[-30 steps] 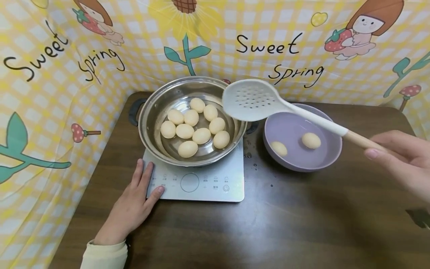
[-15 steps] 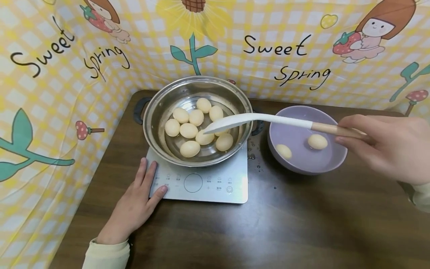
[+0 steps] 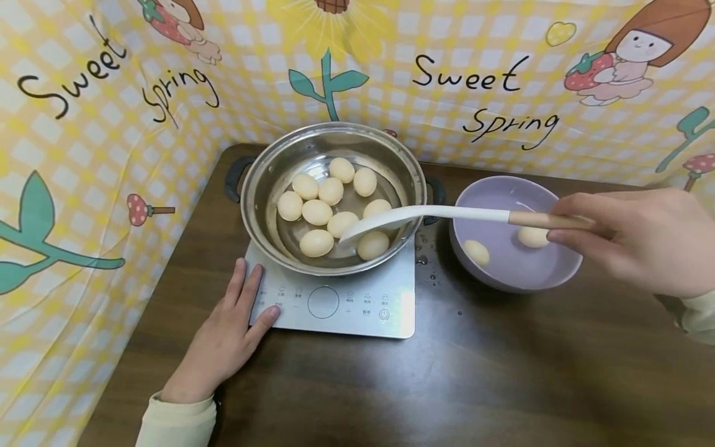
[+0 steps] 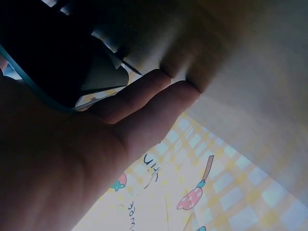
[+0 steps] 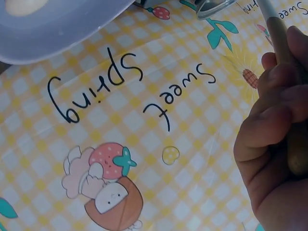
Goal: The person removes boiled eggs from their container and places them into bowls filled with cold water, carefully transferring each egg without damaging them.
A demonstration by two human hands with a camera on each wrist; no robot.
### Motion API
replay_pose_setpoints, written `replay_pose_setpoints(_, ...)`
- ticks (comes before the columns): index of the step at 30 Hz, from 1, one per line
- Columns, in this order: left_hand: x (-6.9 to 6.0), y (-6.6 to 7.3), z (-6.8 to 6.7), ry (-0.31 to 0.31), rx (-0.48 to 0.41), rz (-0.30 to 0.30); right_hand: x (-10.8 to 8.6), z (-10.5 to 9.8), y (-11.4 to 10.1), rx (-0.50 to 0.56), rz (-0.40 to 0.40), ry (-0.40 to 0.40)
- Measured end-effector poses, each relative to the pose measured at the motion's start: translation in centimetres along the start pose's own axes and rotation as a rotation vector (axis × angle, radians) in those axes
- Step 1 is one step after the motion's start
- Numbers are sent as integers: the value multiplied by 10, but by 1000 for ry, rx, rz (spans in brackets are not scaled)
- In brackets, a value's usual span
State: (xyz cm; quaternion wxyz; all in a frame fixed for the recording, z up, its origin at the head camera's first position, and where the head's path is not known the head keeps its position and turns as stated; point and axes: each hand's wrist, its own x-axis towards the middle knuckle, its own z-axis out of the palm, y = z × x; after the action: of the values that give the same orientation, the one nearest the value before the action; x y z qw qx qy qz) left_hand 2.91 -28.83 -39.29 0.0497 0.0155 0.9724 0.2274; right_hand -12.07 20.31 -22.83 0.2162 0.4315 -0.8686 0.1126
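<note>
My right hand grips the wooden handle of a white slotted spoon. The spoon's head dips into the steel pot, among several pale eggs lying in water, and partly covers some of them. In the right wrist view, curled fingers wrap the handle. My left hand rests with fairly straight fingers along the left edge of the white induction cooker under the pot. The left wrist view shows two extended fingers. Two eggs lie in a purple bowl right of the pot.
Water drops dot the dark wooden table between pot and bowl. Black pot handles stick out on both sides. A yellow checked cloth with printed figures hangs behind and to the left.
My right hand has moved left and lowered the slotted spoon from above the bowl into the pot, turning its head edge-on. My left hand stays in place. The view has shifted slightly.
</note>
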Motion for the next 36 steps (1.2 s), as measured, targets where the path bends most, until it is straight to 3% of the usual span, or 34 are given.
replay_pose_setpoints(10, -1, 0, 0, -5, -1, -12, 6, 8, 3, 153, -33, -27)
replay_pose_setpoints(15, -1, 0, 0, -5, -5, -11, 8, 14, 3, 234, 27, -94)
replay_pose_setpoints(21, 0, -1, 0, 1, -5, -4, 14, 22, 4, 296, 41, -164)
replay_pose_setpoints(36, 1, 1, -1, 9, 11, -1, 31, 28, 1, 520, 345, -507)
